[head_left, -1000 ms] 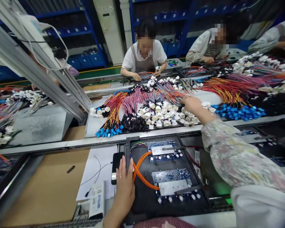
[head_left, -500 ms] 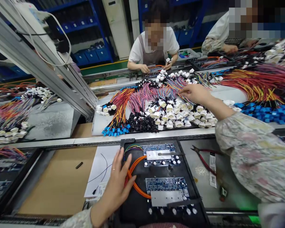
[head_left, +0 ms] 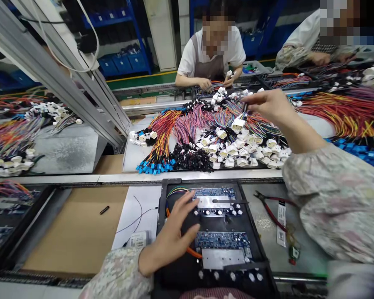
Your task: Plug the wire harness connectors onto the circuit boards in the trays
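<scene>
Factory bench strewn with wire harnesses.
Left hand (head_left: 171, 238) lies open on the black tray (head_left: 162, 199); beyond the tray, right hand (head_left: 268, 106) pinches a white-plugged wire (head_left: 238, 123).

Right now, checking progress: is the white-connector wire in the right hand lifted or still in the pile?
Lifted: the right hand pinches the wire, and its white connector hangs above the pile.

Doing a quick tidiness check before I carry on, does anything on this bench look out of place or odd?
Mostly no. The red-handled pliers lie loose on the belt beside the black tray, with tags scattered next to them. A small black stick sits alone on the brown board.
</scene>
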The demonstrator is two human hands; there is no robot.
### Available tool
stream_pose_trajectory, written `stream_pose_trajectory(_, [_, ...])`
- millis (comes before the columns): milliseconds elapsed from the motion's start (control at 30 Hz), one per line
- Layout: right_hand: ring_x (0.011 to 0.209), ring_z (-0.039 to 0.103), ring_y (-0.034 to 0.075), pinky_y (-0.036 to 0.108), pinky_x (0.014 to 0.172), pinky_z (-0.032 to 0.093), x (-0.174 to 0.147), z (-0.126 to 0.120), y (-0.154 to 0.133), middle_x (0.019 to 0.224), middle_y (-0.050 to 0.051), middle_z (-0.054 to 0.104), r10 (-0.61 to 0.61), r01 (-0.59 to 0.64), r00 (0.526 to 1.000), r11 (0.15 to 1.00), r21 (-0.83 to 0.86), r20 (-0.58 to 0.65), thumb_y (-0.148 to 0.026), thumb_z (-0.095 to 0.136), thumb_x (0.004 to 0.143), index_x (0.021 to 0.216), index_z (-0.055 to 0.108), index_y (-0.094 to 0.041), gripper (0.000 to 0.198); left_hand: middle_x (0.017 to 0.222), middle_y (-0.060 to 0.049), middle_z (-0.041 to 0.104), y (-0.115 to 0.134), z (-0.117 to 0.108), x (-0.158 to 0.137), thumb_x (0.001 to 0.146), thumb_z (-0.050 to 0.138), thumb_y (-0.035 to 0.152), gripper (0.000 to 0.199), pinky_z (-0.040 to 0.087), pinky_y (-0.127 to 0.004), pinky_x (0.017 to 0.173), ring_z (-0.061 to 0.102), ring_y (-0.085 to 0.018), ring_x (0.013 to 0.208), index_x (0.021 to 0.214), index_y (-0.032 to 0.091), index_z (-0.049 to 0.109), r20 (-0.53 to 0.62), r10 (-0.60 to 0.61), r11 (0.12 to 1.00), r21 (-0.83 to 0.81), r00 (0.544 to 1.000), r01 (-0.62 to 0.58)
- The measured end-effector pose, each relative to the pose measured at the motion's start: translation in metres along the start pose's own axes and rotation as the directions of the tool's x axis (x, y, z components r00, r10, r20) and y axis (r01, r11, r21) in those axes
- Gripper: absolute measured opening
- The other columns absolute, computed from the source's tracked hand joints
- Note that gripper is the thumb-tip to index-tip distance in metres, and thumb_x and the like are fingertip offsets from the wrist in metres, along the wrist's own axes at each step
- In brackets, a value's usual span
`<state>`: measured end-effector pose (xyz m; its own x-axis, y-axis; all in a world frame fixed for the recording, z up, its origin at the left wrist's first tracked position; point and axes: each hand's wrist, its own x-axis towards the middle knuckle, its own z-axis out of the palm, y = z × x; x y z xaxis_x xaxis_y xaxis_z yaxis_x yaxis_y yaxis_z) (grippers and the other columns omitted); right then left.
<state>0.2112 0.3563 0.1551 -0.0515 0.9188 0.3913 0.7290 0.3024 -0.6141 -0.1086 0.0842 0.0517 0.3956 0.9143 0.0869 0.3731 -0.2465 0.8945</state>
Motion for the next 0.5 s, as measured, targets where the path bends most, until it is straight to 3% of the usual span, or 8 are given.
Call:
stream_pose_trajectory(67, [0.109, 0.061, 0.03, 0.049, 0.098, 0.042, -0.029, -0.023, -0.015, 0.106, 0.014, 0.072, -0.076, 0.071, 0.997, 0.974, -0.213, -0.019, -0.026, 0.056, 0.093, 0.098, 0.075, -0.014, 0.023, 0.147, -0.01, 0.053, 0.002, -0.003, 0.01, 0.097, 0.057, 0.034, 0.034, 0.032, -0.049, 0.121, 0.044, -0.027, 0.142, 0.129, 0.027, 0.063, -0.08, -0.123, 0.953, -0.287, 0.989, 0.095])
stream_pose_trajectory(133, [0.128, 0.049, 0.039, 0.057, 0.104, 0.035, -0.065, -0.036, -0.034, 0.122, 0.017, 0.066, -0.172, 0.174, 0.984, 0.916, -0.362, 0.038, -0.032, 0.054, 0.095, 0.091, 0.076, -0.018, 0.026, 0.131, -0.01, 0.064, 0.009, -0.003, 0.023, 0.096, 0.057, 0.041, 0.028, 0.04, -0.046, 0.116, 0.054, -0.026, 0.132, 0.111, 0.022, 0.071, -0.121, -0.258, 0.803, -0.578, 0.958, 0.144])
stream_pose_trajectory(200, [0.13, 0.047, 0.037, 0.054, 0.099, 0.039, -0.104, -0.038, -0.051, 0.13, 0.015, 0.063, -0.377, 0.402, 0.913, 0.757, -0.515, 0.158, -0.032, 0.039, 0.101, 0.091, 0.074, -0.024, 0.037, 0.125, -0.011, 0.066, 0.019, -0.001, 0.037, 0.094, 0.057, 0.051, 0.037, 0.048, -0.045, 0.106, 0.059, -0.026, 0.124, 0.11, 0.021, 0.069, -0.041, -0.33, 0.569, -0.806, 0.943, 0.164])
stream_pose_trajectory(267, [0.101, 0.062, 0.028, 0.041, 0.073, 0.045, -0.146, -0.031, -0.062, 0.105, 0.012, 0.07, -0.518, 0.605, 0.795, 0.652, -0.457, 0.314, -0.03, 0.029, 0.103, 0.1, 0.073, -0.027, 0.044, 0.121, -0.009, 0.067, 0.027, 0.007, 0.047, 0.089, 0.058, 0.063, 0.05, 0.055, -0.043, 0.092, 0.065, -0.025, 0.112, 0.121, 0.025, 0.064, 0.097, -0.327, 0.385, -0.895, 0.94, 0.226])
stream_pose_trajectory(333, [0.068, 0.059, 0.021, 0.036, 0.052, 0.034, -0.185, -0.017, -0.069, 0.078, 0.007, 0.068, -0.51, 0.644, 0.753, 0.703, -0.304, 0.415, -0.027, 0.025, 0.102, 0.107, 0.072, -0.029, 0.048, 0.104, -0.006, 0.068, 0.029, 0.019, 0.05, 0.087, 0.06, 0.063, 0.048, 0.055, -0.031, 0.07, 0.066, -0.019, 0.086, 0.113, 0.023, 0.065, 0.108, -0.351, 0.384, -0.889, 0.93, 0.248])
stream_pose_trajectory(400, [0.053, 0.053, 0.017, 0.035, 0.046, 0.027, -0.218, -0.003, -0.073, 0.071, 0.004, 0.067, -0.422, 0.54, 0.799, 0.816, -0.204, 0.428, -0.034, 0.033, 0.102, 0.106, 0.074, -0.029, 0.042, 0.088, -0.003, 0.063, 0.027, 0.03, 0.048, 0.089, 0.062, 0.057, 0.038, 0.045, -0.022, 0.055, 0.056, -0.012, 0.067, 0.094, 0.019, 0.066, 0.008, -0.43, 0.474, -0.849, 0.903, 0.233])
stream_pose_trajectory(500, [0.05, 0.055, 0.015, 0.033, 0.046, 0.032, -0.248, 0.014, -0.073, 0.071, 0.003, 0.07, -0.29, 0.349, 0.873, 0.933, -0.087, 0.392, -0.043, 0.045, 0.099, 0.096, 0.075, -0.027, 0.034, 0.083, -0.001, 0.057, 0.021, 0.036, 0.04, 0.093, 0.059, 0.051, 0.034, 0.044, -0.021, 0.06, 0.051, -0.011, 0.069, 0.088, 0.018, 0.064, -0.135, -0.495, 0.593, -0.774, 0.859, 0.22])
